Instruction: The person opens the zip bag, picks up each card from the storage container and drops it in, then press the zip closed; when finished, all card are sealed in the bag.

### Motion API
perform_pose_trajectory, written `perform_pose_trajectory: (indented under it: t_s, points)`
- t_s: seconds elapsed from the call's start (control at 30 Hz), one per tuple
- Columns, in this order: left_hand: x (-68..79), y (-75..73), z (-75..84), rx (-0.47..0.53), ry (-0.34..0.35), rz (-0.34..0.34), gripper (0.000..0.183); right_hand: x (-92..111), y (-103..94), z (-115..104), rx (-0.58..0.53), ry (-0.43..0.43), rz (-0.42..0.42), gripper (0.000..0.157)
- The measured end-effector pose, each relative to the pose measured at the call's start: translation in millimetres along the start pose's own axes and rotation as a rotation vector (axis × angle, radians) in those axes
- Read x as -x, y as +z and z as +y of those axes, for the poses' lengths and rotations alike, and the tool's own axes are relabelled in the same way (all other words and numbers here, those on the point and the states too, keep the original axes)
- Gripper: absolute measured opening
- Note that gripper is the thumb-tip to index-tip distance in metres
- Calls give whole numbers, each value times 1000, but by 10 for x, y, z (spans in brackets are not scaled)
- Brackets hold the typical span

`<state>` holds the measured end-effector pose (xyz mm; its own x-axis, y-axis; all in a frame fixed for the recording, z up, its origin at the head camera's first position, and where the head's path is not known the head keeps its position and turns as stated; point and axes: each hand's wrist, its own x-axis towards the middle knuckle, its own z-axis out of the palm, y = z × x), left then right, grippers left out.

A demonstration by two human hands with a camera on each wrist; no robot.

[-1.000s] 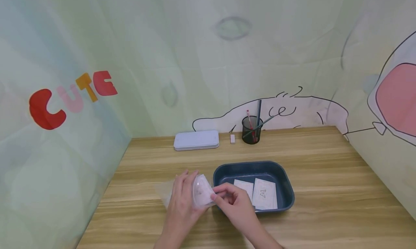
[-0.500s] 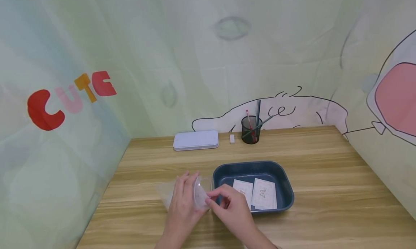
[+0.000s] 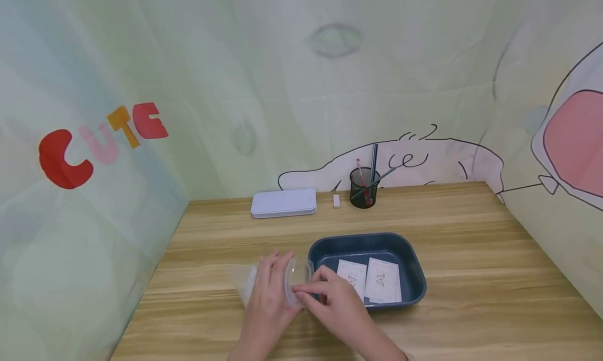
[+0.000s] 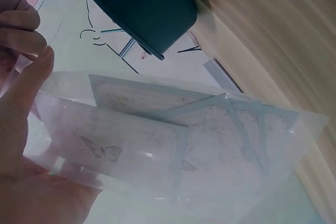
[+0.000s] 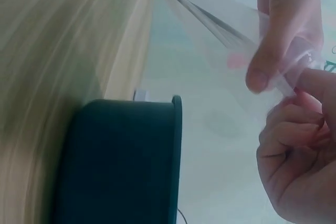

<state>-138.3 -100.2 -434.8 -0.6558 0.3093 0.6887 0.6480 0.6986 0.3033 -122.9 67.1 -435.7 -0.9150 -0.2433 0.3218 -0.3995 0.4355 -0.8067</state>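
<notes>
My left hand (image 3: 270, 298) grips a clear plastic bag (image 4: 210, 150) near its mouth, thumb on one side. Inside the bag are several flat white square packets (image 4: 142, 148), some printed with a butterfly. The bag's mouth is spread round and faces right in the head view. My right hand (image 3: 336, 306) pinches the rim of that mouth, its other fingers curled. Right of the bag, a dark blue tray (image 3: 367, 237) holds two visible white packets, a left one (image 3: 353, 272) and a right one (image 3: 383, 280), each with a butterfly print. My right hand partly covers the tray's near left corner.
At the back of the wooden table (image 3: 226, 230) lie a white flat case (image 3: 284, 203) and a small pale eraser-like block (image 3: 336, 201). A black mesh pen cup (image 3: 363, 188) with pens stands beside them. Printed cloth walls enclose the table.
A white packet that showed at the bag's mouth has slipped back out of sight inside. The mouth now stands rounder, and my right fingertips have shifted slightly left to its rim.
</notes>
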Motion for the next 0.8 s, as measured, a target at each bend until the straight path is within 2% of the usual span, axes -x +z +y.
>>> perform_pose_trajectory:
  t_s: [0.13,0.23,0.3,0.4,0.5,0.6,0.7,0.8]
  points:
    - [4,12,-8,9,-11,1,87,-45,-66,43,-71,11,7,16]
    - [7,12,-21,6,-29,3,94,-107,-186,132,-164,69,54,17]
    - [10,10,-34,2,-39,8,98,-152,-293,231,-161,125,87,20]
    - [15,-4,-53,11,-53,24,100,-194,-452,410,-46,240,75,26]
    - [16,-26,-67,35,-58,44,100,-191,-553,590,139,352,-14,34]
    - [15,-48,-70,55,-57,46,101,-167,-584,730,278,437,-101,45]
    - [13,-57,-74,59,-57,42,101,-159,-565,830,346,478,-135,55]
    - [11,-59,-82,55,-59,40,100,-175,-526,909,365,496,-123,63]
